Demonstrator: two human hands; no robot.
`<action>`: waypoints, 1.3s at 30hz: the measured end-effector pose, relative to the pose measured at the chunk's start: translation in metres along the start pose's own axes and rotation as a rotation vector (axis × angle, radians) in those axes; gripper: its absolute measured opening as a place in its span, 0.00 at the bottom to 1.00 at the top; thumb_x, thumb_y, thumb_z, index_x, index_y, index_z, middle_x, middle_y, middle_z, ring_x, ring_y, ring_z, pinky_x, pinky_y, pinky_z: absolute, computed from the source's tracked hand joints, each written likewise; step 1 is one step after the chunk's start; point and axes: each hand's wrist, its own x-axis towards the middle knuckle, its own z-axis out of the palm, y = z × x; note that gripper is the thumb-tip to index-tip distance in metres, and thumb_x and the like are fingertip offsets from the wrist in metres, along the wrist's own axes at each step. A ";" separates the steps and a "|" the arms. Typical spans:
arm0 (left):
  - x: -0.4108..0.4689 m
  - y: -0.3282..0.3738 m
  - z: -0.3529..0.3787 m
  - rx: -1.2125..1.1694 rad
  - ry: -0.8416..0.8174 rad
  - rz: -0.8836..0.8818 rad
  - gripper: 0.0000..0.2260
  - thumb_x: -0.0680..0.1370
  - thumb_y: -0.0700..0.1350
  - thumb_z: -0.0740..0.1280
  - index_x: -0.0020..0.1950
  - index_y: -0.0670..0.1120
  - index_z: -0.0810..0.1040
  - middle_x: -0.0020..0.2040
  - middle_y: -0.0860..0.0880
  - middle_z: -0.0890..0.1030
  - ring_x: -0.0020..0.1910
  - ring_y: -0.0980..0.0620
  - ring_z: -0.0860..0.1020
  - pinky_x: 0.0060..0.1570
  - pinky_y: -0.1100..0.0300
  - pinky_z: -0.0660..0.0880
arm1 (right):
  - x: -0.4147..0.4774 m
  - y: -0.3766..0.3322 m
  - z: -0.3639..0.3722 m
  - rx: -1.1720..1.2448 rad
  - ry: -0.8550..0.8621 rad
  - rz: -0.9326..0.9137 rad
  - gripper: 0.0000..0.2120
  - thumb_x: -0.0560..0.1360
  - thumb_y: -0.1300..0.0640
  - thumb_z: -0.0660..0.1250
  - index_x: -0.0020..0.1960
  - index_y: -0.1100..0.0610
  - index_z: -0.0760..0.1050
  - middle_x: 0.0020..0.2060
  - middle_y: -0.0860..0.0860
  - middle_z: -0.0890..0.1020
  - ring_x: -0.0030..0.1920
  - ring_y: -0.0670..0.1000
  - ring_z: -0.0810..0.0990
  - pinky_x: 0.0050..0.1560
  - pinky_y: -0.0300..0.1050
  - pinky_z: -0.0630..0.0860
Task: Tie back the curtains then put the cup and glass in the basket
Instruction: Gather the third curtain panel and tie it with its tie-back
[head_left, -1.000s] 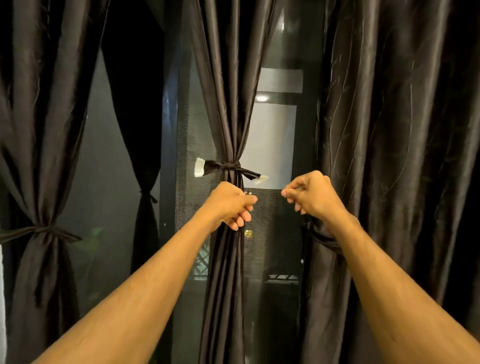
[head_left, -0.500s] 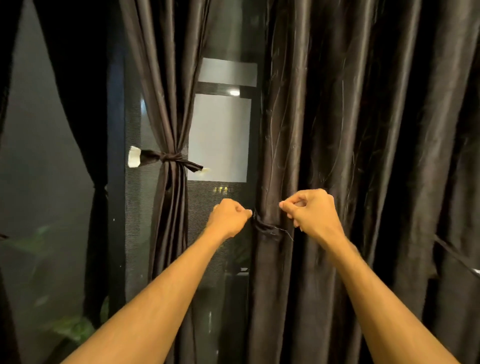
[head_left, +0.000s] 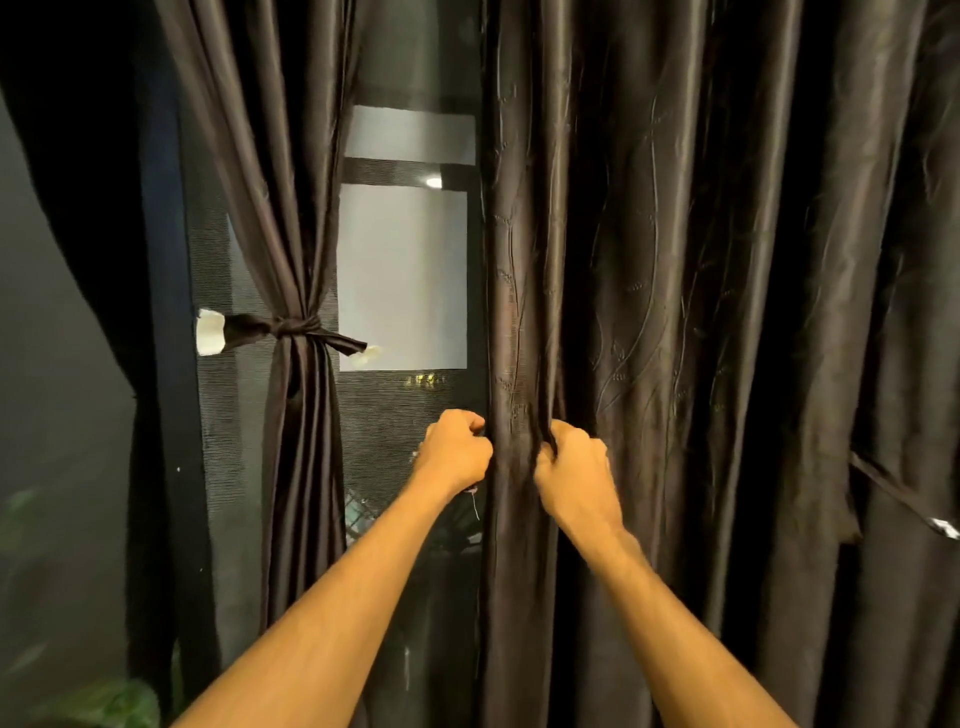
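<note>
Both hands work at the left edge of the loose curtain (head_left: 675, 312), which fills the view from twelve round to five o'clock and hangs full and ungathered. The left hand (head_left: 457, 449) is closed in a fist tight against that edge. The right hand (head_left: 571, 467), just beside it at its three o'clock, has its fingers curled into a fold of the cloth. They sit at either side of one narrow bunch of fabric, probably to draw it together at tying height. Whether a tie end is also in either grip cannot be told. At ten o'clock from the hands the tied curtain (head_left: 298, 441) is already cinched by a knotted band (head_left: 296, 328), which leaves the window (head_left: 402, 275) uncovered between the two curtains. A dark strap (head_left: 883, 480) hangs slack at three o'clock from the right hand, well apart from it and likely meant for this side. The cup, glass and basket are not in view, so that part of the task has yet to come.
</note>
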 end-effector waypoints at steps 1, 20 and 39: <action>0.001 0.000 0.000 -0.027 -0.018 0.007 0.11 0.72 0.35 0.58 0.35 0.48 0.73 0.37 0.38 0.80 0.34 0.42 0.80 0.35 0.48 0.81 | 0.000 -0.004 0.005 -0.025 0.007 -0.007 0.09 0.78 0.62 0.57 0.55 0.59 0.73 0.48 0.62 0.81 0.52 0.65 0.78 0.43 0.49 0.69; 0.022 0.008 0.026 0.338 0.157 -0.026 0.12 0.81 0.49 0.57 0.58 0.43 0.73 0.61 0.39 0.75 0.60 0.38 0.74 0.54 0.50 0.69 | -0.001 0.004 0.050 0.183 -0.325 -0.277 0.34 0.71 0.62 0.61 0.76 0.51 0.59 0.73 0.46 0.66 0.69 0.50 0.71 0.66 0.50 0.72; 0.007 0.059 0.109 0.382 0.224 -0.067 0.08 0.78 0.37 0.56 0.55 0.42 0.70 0.59 0.39 0.75 0.58 0.36 0.74 0.50 0.50 0.68 | 0.015 0.113 -0.004 0.145 0.165 0.031 0.21 0.82 0.58 0.56 0.74 0.56 0.65 0.58 0.58 0.82 0.57 0.58 0.81 0.55 0.50 0.75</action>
